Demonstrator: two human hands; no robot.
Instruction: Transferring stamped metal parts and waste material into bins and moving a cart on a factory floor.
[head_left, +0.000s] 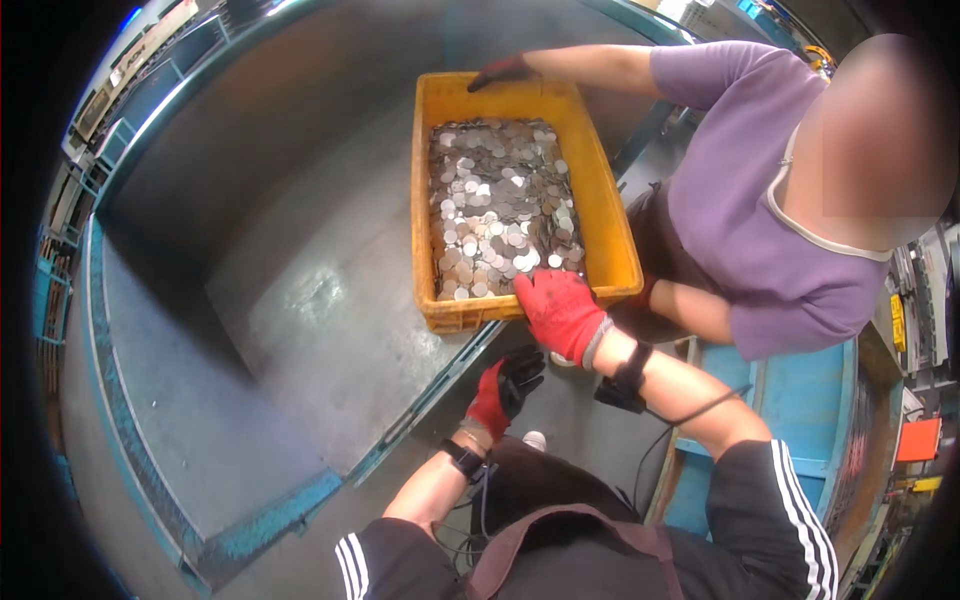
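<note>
A yellow plastic crate (605, 215) holds a heap of small round metal discs (500, 205), silver-grey with some brownish ones. It rests at the edge of a large metal bin. My right hand (560, 312), in a red glove, is closed over the crate's near rim, its fingers over the inside edge. Below and left of the crate hangs my left hand (505, 385) in a red glove with a black palm, empty, with its fingers stretched toward the right. It is apart from the crate and beside the bin's edge.
A person in a purple shirt (745, 170) stands at the right, one gloved hand (502, 70) on the crate's far rim, the other near its right side. The large grey-blue bin (270, 270) spreads to the left. A blue metal frame (810, 390) stands at the lower right.
</note>
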